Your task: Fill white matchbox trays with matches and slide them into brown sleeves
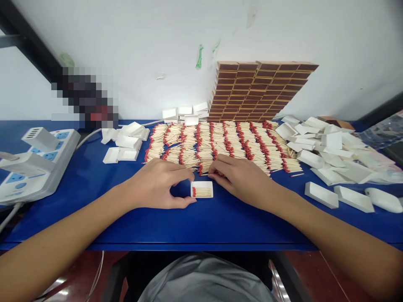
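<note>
1. White plastic power strip, far left: a smooth, blocky body with blue-marked sockets and two white adapters plugged in.
2. Blue table: a flat, matte top that carries everything listed.
3. Loose empty white card trays: shallow, rectangular, scattered left of the matches.
4. Left hand: curved in a loose C, palm down. The thumb tip presses the near left corner of item 5, and the forefinger arches to its far left corner, so the hand clasps that end.
5. Small white open cardboard tray: a thin-walled rectangle lying flat on the table between the two hands, just in front of item 6. Its long axis runs left to right. The few sticks inside lie along that axis, with their red heads at the left end.
6. Red-tipped wooden matches: pale thin sticks laid in dense overlapping rows across the middle of the table.
7. Right hand: fingers curled together, with the tips at the near edge of the matches, just beside the tray's far right corner. It is unclear whether they pinch any sticks.
8. Stacked brown matchbox sleeves: a stepped wall of them against the white wall.
9. Heap of white card trays, right: jumbled.
</note>
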Tool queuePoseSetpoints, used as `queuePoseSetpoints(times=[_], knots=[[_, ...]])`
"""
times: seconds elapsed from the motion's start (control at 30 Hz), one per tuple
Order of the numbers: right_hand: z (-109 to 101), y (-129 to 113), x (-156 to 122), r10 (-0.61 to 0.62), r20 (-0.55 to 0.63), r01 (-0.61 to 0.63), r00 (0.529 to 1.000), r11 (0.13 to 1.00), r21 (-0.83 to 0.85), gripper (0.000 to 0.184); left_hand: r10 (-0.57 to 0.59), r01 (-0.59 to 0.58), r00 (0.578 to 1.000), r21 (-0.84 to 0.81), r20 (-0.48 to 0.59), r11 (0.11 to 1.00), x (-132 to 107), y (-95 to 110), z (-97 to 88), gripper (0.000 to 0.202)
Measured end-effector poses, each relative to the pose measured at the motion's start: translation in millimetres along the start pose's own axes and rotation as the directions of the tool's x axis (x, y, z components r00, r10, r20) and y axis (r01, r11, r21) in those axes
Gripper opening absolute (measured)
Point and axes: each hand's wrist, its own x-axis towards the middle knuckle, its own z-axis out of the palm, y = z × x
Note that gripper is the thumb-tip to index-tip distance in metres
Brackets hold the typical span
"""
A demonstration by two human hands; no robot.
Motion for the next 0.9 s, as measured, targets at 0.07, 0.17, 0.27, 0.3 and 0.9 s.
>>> queuePoseSetpoints(times=[0.07,0.17,0.27,0.3,0.9], knots=[[-0.3,-0.9,0.1,0.007,0.006,-0.006,1.0,1.0,-0.008,0.02,0.0,0.0,1.0,0.001,0.001,1.0,-0.1,0.1,0.1,0.022],[-0.2,-1.2,-0.5,0.012,0.007,-0.012,1.0,1.0,-0.012,0.018,-0.003,0.003,1.0,-0.002,0.006,1.0,-0.3,0.4,0.2,0.022],[-0.3,-0.9,-0.7,0.018,0.022,-0.018,1.0,1.0,-0.007,0.018,-0.004,0.004,1.0,0.001,0.003,1.0,-0.4,0.9,0.0,0.022],[-0.5,-0.9,-0.5,0.022,0.028,-0.022,0.999,1.0,-0.004,0.018,-0.004,0.004,1.0,0.002,0.002,1.0,-0.4,1.0,-0.1,0.022],[-2.3,-2.6,0.4,0.025,0.068,-0.024,0.997,1.0,-0.016,0.018,-0.013,0.013,1.0,0.013,0.009,1.0,0.6,0.7,-0.5,0.022]])
